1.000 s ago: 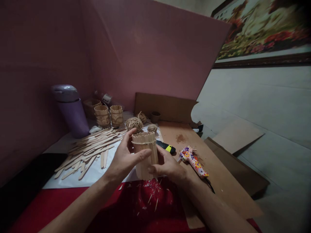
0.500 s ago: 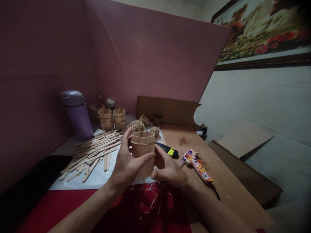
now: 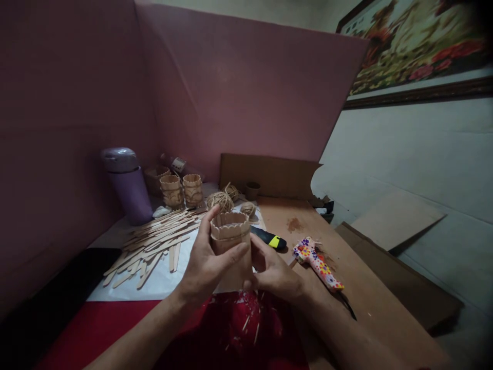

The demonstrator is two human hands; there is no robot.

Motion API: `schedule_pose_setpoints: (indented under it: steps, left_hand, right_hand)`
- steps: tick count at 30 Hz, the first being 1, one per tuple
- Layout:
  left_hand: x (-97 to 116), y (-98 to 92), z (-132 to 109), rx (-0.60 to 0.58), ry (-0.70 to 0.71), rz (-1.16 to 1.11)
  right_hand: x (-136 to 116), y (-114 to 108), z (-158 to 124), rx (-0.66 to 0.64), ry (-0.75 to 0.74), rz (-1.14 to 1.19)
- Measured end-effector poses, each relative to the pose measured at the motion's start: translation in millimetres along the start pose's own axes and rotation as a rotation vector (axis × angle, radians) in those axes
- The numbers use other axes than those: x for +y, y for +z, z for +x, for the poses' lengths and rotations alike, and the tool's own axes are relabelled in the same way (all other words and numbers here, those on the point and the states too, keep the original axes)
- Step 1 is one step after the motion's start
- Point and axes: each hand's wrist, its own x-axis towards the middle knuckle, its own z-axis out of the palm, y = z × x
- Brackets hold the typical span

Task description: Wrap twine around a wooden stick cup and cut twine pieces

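Between my two hands is an upright cup made of wooden craft sticks (image 3: 231, 234), with a scalloped rim and a band of twine below it. My left hand (image 3: 210, 262) wraps its left side, thumb across the front. My right hand (image 3: 275, 272) grips the lower right side, thumb near the base; its other fingers are partly hidden behind the cup. Just behind it lie balls of twine (image 3: 220, 201) and a black and yellow tool handle (image 3: 273, 240). Loose craft sticks (image 3: 154, 244) are spread to the left on white paper (image 3: 115, 290).
A purple bottle (image 3: 133, 192) and two finished-looking stick cups (image 3: 192, 190) stand at the back left. A flower-patterned glue gun (image 3: 318, 264) lies on the wooden board (image 3: 370, 293) at right. Wood splinters litter the red cloth (image 3: 154, 334) in front. A small pot (image 3: 252, 190) stands behind.
The view has shifted slightly, so the scene sits a little further right. The cup is tilted a bit more towards me, showing more of its inside; both hands keep hold of it.
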Motion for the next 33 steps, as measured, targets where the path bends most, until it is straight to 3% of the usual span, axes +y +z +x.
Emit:
schedule_pose_setpoints:
  steps: [3,12,18,33]
  left_hand:
    - [-4.7,1.2,0.1,0.001,-0.007,0.025]
    - [-3.9,-9.6,-1.5,-0.156,0.054,0.006]
    - [-6.1,-3.3,-0.8,-0.037,0.049,0.037]
    - [-4.0,-11.9,1.1,-0.152,0.117,0.026]
  right_hand:
    - [5.1,-0.2,0.9,0.036,0.029,-0.010]
    - [-4.2,-3.6,-5.6,-0.096,0.089,0.189]
    - [-1.0,-0.9,-1.6,-0.043,0.103,0.141]
    - [-5.6,-1.8,-5.2,0.008,0.119,0.182]
